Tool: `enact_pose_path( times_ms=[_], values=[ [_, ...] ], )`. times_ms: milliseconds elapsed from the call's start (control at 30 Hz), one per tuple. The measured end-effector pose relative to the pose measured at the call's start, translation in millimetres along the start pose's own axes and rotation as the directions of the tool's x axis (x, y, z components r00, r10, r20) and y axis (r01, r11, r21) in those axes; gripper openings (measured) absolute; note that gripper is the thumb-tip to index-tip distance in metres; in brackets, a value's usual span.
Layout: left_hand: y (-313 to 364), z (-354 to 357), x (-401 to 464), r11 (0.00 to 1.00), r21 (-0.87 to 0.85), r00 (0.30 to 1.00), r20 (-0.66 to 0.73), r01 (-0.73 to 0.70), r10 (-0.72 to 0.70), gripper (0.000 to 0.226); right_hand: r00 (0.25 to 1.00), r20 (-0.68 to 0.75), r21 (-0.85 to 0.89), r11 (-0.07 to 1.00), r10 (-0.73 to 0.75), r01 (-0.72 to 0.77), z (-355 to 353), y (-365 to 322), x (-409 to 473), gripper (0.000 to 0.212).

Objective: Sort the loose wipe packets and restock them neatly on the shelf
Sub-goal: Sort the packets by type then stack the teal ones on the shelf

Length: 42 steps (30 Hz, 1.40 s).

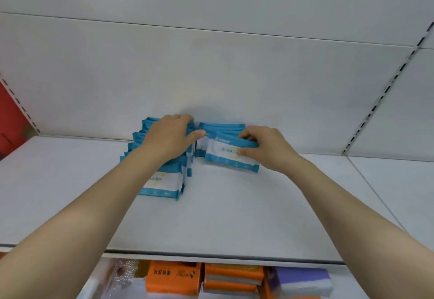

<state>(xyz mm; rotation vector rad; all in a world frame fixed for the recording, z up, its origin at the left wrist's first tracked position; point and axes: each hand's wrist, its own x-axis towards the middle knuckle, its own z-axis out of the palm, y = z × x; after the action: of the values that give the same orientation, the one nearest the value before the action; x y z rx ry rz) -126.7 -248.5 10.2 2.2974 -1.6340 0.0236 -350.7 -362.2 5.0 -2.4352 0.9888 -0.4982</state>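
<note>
Together, two rows of blue-and-white plastic wipe packets stood on edge on the white metal shelf [234, 216], toward its back panel. We laid our left hand [170, 137] over the longer left row [162, 181], fingers curled over its far end, thumb reaching toward three o'clock. Our right hand [265, 147] pinched the front packet [229, 155] of the shorter right row [223, 127], fingers over its top edge, thumb on its face. At six o'clock, on the lower shelf, sat orange packs [173, 277] and a purple pack [303, 280].
</note>
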Motion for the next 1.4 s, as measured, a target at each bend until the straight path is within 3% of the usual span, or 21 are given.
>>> enact_pose_path(
  times_ms=[133, 267, 367, 533, 1067, 1200, 1400],
  values=[
    [-17, 1, -25, 0.999, 0.032, 0.989, 0.143, 0.025, -0.029, 0.08, 0.983, -0.046, -0.309, 0.938, -0.178, 0.155, 37, -14, 23, 0.024],
    [-22, 11, -30, 0.999, 0.047, 0.99, 0.138, 0.003, -0.009, 0.078, 0.947, -0.149, -0.439, 0.877, -0.285, 0.194, 52, -9, 21, 0.047],
    [-23, 15, -31, 0.998, 0.059, 0.994, 0.113, -0.002, -0.004, 0.078, 0.965, -0.093, -0.474, 0.863, -0.247, 0.175, 53, -5, 16, 0.072],
    [-23, 18, -30, 0.997, 0.08, 0.994, 0.106, 0.0, -0.008, 0.076, 0.981, -0.099, -0.527, 0.845, -0.165, 0.089, 58, -8, 18, 0.088],
    [-5, -2, -37, 0.997, 0.074, 0.994, 0.112, 0.001, -0.009, 0.075, 0.986, -0.119, -0.521, 0.853, -0.116, 0.038, 40, -29, -3, 0.075],
    [40, -21, -62, 0.998, 0.029, 0.999, -0.005, -0.052, 0.053, 0.063, 0.988, -0.128, -0.482, 0.876, -0.088, 0.016, -8, -33, -39, 0.059],
    [148, -42, -122, 0.993, -0.005, 0.991, -0.056, -0.118, 0.118, 0.058, 0.992, -0.125, -0.463, 0.886, -0.019, -0.041, -101, -15, -148, 0.051]
  ],
)
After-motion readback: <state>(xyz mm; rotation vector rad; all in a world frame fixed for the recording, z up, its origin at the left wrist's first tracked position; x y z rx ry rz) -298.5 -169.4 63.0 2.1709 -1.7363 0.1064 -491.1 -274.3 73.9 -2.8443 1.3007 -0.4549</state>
